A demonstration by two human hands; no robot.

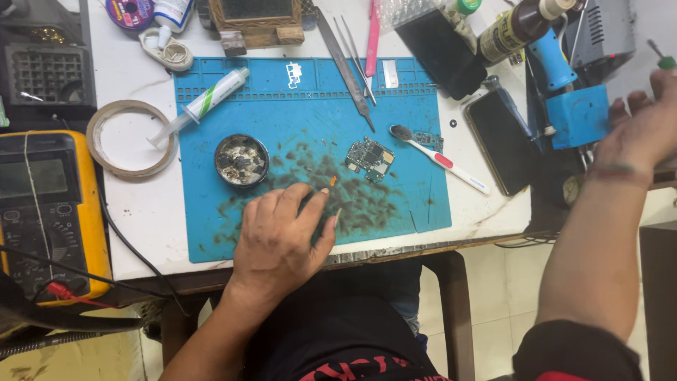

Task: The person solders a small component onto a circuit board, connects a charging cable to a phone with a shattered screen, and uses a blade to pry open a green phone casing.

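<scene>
My left hand (282,236) rests palm down on the near edge of the blue work mat (310,113), its fingers closed around a thin tool whose orange tip (332,181) pokes out by the fingertips. Just beyond lies a small green circuit board (369,157). My right hand (645,127) reaches far to the right by a blue stand (577,116), next to a green-handled tool (664,60); what it holds is hidden. A toothbrush (437,159) lies right of the board.
A round tin of scraps (241,160), a syringe tube (204,104), tweezers (347,63), a tape roll (130,137) and two phones (502,141) lie around the mat. A yellow multimeter (49,212) sits at the left. A brown bottle (518,28) stands at the back right.
</scene>
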